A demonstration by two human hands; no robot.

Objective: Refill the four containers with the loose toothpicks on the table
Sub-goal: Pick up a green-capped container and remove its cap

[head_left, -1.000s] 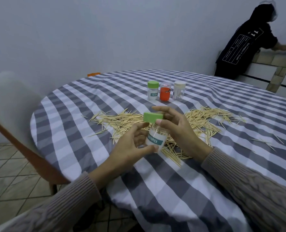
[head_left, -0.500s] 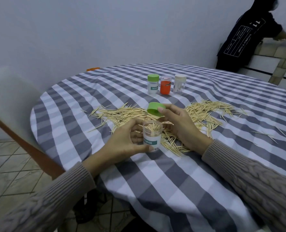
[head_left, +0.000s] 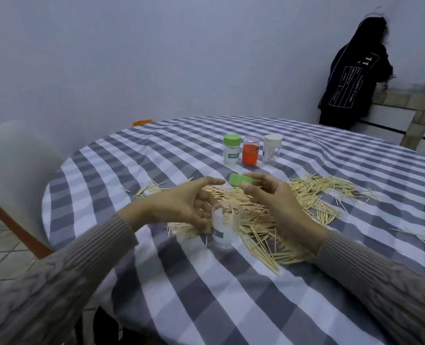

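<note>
Green lid [head_left: 241,181] pinched between right hand [head_left: 276,205] fingers [head_left: 250,187].

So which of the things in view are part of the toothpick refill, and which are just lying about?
Job:
open container
green lid in right hand
left hand
loose toothpicks
three containers behind

Lying about:
chair
checked tablecloth
person at counter

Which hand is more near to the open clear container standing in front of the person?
Left. The left hand hovers right beside the open container, its fingers almost on its wall. The right hand is above and behind it, pinching the green lid.
</note>
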